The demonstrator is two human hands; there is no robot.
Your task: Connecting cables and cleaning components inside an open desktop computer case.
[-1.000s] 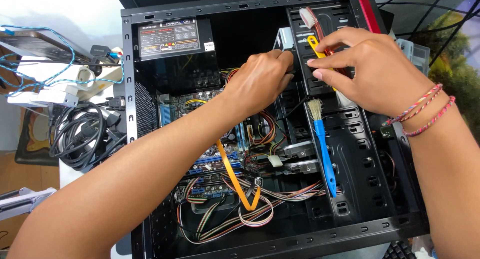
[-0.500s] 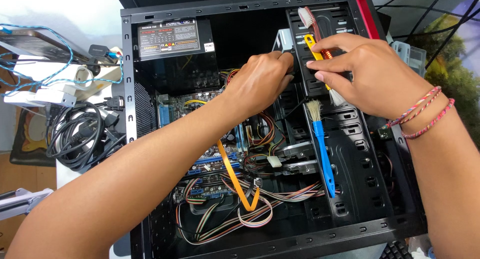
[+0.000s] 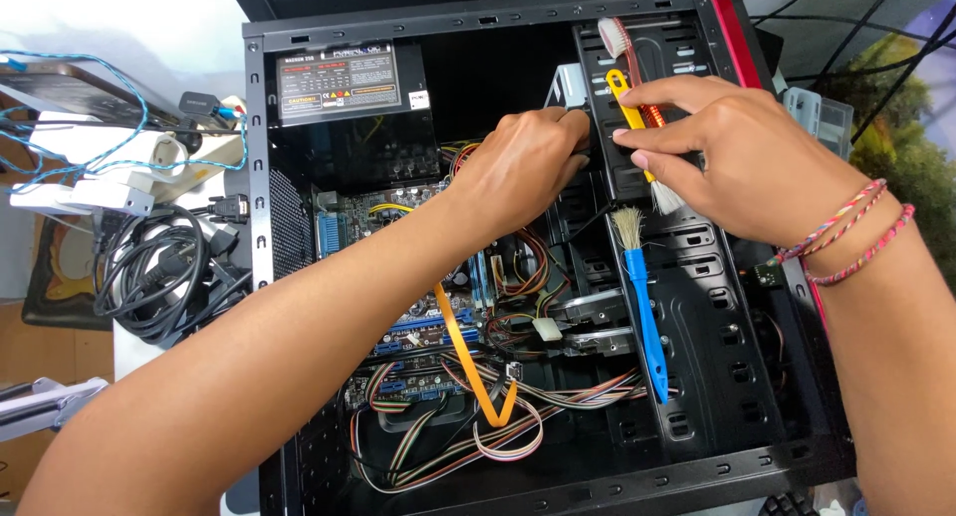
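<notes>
Hands (image 3: 637, 157) unmoved at drive bay (image 3: 637, 108), as before.

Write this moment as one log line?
left hand: gripping grey metal drive | right hand: on black drive bay | blue-handled brush: resting in open black computer case

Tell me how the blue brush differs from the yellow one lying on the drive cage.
The blue brush lies free, with its tan bristles fully in view; the yellow brush is half hidden under the right hand. Blue sits lower on the cage, yellow higher up. Both have plastic handles and rest on the black drive cage.
</notes>
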